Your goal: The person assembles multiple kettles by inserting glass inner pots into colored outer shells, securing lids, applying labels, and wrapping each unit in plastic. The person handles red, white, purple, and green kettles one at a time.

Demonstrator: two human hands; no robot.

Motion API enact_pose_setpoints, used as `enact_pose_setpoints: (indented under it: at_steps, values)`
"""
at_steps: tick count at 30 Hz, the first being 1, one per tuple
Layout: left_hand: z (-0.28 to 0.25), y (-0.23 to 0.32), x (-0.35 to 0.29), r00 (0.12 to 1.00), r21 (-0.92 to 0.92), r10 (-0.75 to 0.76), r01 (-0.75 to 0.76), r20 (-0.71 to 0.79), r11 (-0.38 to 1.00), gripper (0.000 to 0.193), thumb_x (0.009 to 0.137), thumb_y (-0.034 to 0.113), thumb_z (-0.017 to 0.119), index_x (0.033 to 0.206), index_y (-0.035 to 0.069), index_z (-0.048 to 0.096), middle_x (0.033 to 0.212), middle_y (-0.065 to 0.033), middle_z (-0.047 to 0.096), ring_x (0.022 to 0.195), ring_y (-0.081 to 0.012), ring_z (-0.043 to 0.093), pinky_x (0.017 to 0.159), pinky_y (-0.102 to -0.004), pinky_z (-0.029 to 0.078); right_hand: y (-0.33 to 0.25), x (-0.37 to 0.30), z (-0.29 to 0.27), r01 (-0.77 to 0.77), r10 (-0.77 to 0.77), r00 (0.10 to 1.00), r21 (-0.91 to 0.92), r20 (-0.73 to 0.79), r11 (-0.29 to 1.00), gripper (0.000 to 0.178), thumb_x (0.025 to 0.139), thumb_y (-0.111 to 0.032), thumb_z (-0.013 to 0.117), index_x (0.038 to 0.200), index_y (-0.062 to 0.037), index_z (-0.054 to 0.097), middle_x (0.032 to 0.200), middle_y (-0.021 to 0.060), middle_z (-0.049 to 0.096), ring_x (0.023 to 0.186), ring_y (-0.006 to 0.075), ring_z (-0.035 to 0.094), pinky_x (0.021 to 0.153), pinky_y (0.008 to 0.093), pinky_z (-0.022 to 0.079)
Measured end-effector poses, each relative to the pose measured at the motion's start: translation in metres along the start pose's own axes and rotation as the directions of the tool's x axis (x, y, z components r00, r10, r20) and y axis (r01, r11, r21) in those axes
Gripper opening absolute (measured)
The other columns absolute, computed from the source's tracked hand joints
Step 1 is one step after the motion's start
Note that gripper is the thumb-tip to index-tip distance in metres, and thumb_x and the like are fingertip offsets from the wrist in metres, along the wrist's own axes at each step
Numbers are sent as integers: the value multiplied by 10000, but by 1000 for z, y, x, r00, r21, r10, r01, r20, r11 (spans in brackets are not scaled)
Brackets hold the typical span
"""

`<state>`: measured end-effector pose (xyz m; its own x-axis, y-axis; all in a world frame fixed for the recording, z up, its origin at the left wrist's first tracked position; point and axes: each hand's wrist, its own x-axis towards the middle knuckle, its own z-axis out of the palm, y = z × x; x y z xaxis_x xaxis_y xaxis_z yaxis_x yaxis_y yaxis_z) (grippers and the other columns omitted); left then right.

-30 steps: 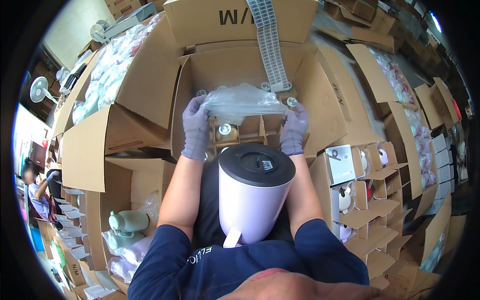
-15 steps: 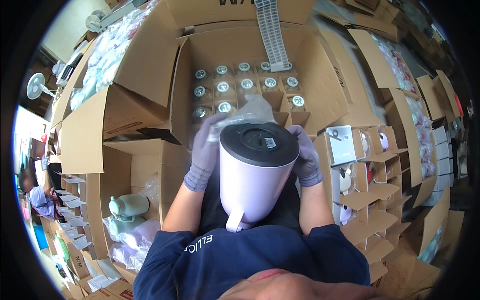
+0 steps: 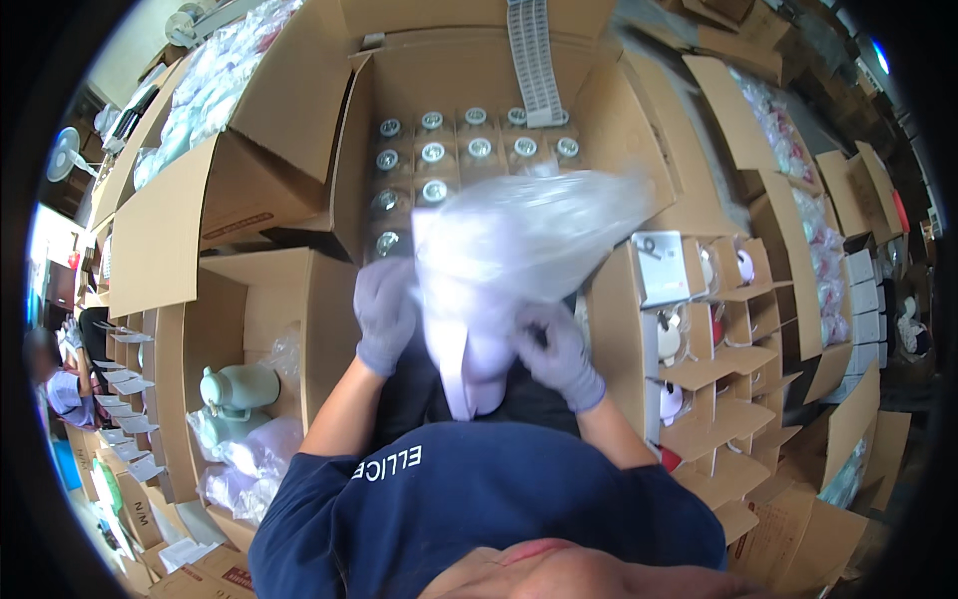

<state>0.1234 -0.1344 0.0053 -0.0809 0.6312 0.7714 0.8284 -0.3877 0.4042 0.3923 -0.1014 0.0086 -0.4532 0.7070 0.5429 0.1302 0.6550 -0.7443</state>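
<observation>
A lilac insulated jug is held upended in front of my body, its handle pointing toward me. Over its far end lies a clear plastic bag, billowing to the right and smeared by motion. It hides the jug's black base. My left hand, in a pale lilac knit glove, is closed at the jug's left side, against the bag's edge. My right hand, gloved alike, has curled fingers at the jug's right side, where the bag's edge seems pinched; the exact grip is blurred.
Ahead stands a divided carton of silver-topped glass liners, a label strip hanging over it. To the left, an open carton holds a green jug and bagged pieces. Right are cardboard compartments with lids and a white box.
The jug has tilted so its black base no longer shows. The plastic bag has come over its far end and swung right. Both hands have moved nearer to me, the right one also leftward.
</observation>
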Motion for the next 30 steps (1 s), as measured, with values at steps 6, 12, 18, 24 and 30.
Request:
enact_pose_setpoints:
  at_steps: [6,12,18,24,30]
  values:
    - [-3,-3,59,977,69,65,-52,-202,996,311,767,-71,637,1060,33,648,1131,-164,661,1018,-349,632,886,-399,508,71,55,-9,59,-114,970,-246,-214,967,487,852,-216,722,1272,-20,573,1192,195,626,1102,370,606,958,422,483]
    - [33,-24,145,794,-910,-588,345,154,228,165,955,55,578,1111,10,552,969,-67,623,869,-107,597,781,-245,499,127,133,-1,-18,-16,998,-494,-63,869,303,971,-245,599,1190,-37,607,1070,134,661,972,271,623,852,402,492]
    - [46,-62,87,841,-615,-449,532,303,581,102,956,85,572,1026,20,609,921,-7,613,831,-65,535,748,-213,450,118,89,-1,-380,498,867,657,8,651,208,992,-247,602,1011,-40,587,875,20,584,793,119,555,751,260,469]
    - [36,44,63,983,-365,-149,101,-105,925,269,806,-100,607,1057,-1,611,1107,-163,587,970,-283,593,846,-336,487,17,73,-53,68,-65,971,3,-232,998,114,927,-116,617,999,-36,577,918,86,573,815,198,558,759,283,456]
    - [-39,27,-71,958,-237,-88,156,272,959,283,761,-69,622,1027,27,610,964,-156,632,865,-350,611,769,-417,516,20,-11,-17,-56,16,968,154,249,987,85,874,-50,609,953,-35,580,940,125,548,872,282,556,801,366,468]
